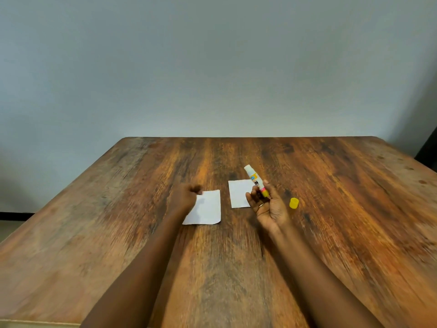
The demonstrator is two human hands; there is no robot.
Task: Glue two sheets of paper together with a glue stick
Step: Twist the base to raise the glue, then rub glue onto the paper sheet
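Observation:
Two small white paper sheets lie flat on the wooden table (236, 268). The left sheet (208, 209) is partly covered at its upper left corner by my left hand (186, 196), whose fingers are curled; the blur hides whether they pinch the paper. The right sheet (238, 192) lies beside it, apart. My right hand (267, 204) grips the uncapped glue stick (255, 179) by its yellow base, its white tip pointing up and away over the right sheet. The yellow cap (294, 203) stands on the table just right of my right hand.
The table's far edge meets a plain grey wall (212, 67). A dark object (429, 152) shows at the right edge behind the table corner. Bare wood surrounds the sheets on all sides.

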